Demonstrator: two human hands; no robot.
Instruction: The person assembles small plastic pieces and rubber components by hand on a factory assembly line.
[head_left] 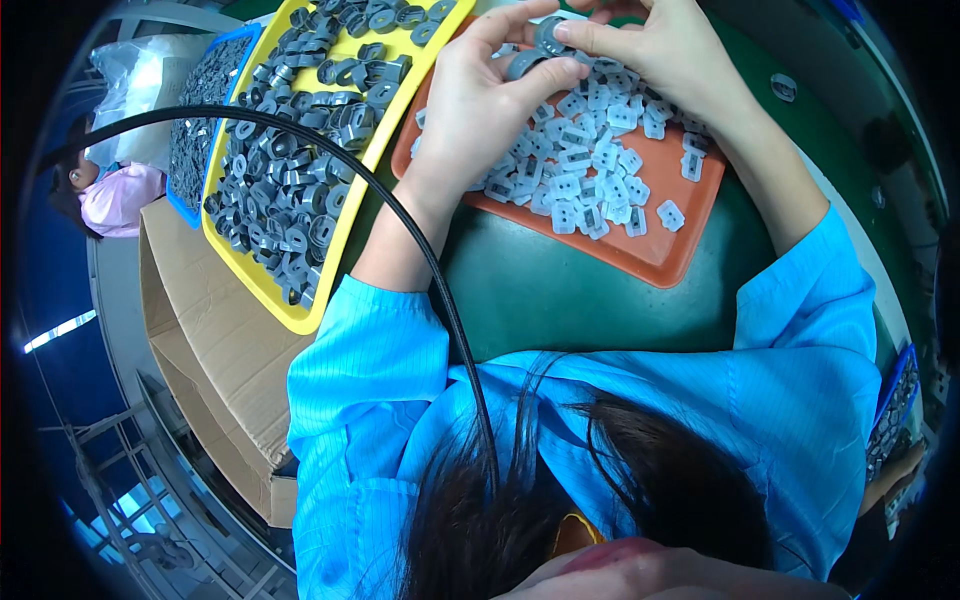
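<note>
Above the orange tray (640,262), my left hand (478,100) is closed, with a grey plastic part (524,66) between its thumb and fingers. My right hand (672,52) is closed too, its thumb pressed to a round grey plastic piece (549,36) that touches or nearly touches the left hand's part. Whether the two are joined cannot be made out. Beneath both hands, many small translucent white plastic pieces (575,160) lie heaped in the orange tray. Some right fingertips are cut off by the upper edge.
Left of the orange tray stands a yellow tray (300,322) full of grey ring-shaped parts. Beyond it are a blue tray (183,207) of dark bits and a cardboard box (215,320). A black cable (410,215) crosses the view. Another person's pink sleeve (122,203) shows far left.
</note>
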